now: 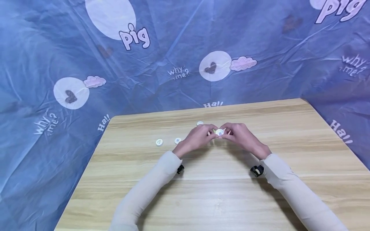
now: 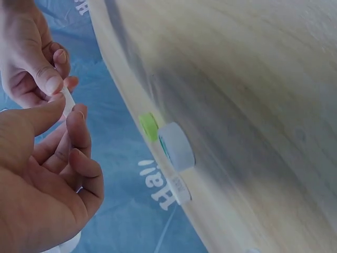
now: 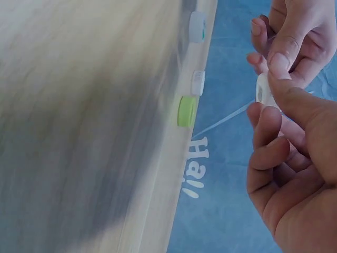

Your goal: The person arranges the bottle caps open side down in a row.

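Note:
Above the far part of the table, my left hand [image 1: 200, 134] and right hand [image 1: 237, 134] meet at one small white disc [image 1: 219, 132] with a bluish mark on its face. Thumb and fingertips of each hand pinch its rim from opposite sides. Seen nearly edge-on in the left wrist view, the white disc [image 2: 68, 101] sits between the two thumbs. The right wrist view shows the same white disc [image 3: 264, 89], partly covered by the fingers. On the tabletop behind the hands are a green disc [image 3: 186, 111] and a white disc [image 1: 199, 123].
Left of my left hand, two white discs [image 1: 159, 142] with printed marks lie on the wooden table [image 1: 202, 199]. A thicker-looking white disc [image 2: 178, 146] with a green trace stands out in the left wrist view. Blue printed cloth [image 1: 162, 83] hangs behind the table.

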### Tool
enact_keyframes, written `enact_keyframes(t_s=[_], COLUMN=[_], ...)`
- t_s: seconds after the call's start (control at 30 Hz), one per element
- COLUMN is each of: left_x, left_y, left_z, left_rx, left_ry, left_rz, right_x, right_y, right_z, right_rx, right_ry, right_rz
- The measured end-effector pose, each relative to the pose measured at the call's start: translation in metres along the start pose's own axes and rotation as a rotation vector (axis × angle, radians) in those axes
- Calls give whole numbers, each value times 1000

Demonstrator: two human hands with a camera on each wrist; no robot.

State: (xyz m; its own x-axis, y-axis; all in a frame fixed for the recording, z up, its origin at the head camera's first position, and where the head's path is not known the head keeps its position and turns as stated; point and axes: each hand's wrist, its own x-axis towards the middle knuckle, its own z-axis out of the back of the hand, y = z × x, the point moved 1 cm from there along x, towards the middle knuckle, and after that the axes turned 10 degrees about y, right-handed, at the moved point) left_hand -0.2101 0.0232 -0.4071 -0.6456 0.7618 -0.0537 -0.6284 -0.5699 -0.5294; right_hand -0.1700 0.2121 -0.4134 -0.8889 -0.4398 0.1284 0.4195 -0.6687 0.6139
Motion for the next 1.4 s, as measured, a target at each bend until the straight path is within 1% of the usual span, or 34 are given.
enact_keyframes(t_s=[0.27, 0.53, 0.73, 0.9, 1.03, 1.23, 1.37, 1.4], left_x=[-10, -17, -21, -25, -28, -30, -31, -32], left_y=[-3, -6, -7, -6, -4, -1, 0, 0], left_z=[10, 16, 18, 19, 20, 20, 21, 21], left_rx=[0, 6, -13, -45, -55, -84, -96, -113], left_ry=[-87, -165, -201, -224, -233, -226, -220, -217], left_rz=[-43, -76, -93, -121, -132, -129, -128, -128], right_x=[-2, -2, -2, -2, -1, 0, 0, 0], right_y=[12, 21, 25, 28, 30, 32, 33, 33], right_z=[5, 9, 11, 11, 10, 8, 8, 7], right_rx=[49, 25, 23, 47, 63, 57, 56, 56], right_ry=[-84, -148, -192, -189, -174, -167, -171, -175], right_rz=[16, 31, 45, 58, 49, 38, 44, 49])
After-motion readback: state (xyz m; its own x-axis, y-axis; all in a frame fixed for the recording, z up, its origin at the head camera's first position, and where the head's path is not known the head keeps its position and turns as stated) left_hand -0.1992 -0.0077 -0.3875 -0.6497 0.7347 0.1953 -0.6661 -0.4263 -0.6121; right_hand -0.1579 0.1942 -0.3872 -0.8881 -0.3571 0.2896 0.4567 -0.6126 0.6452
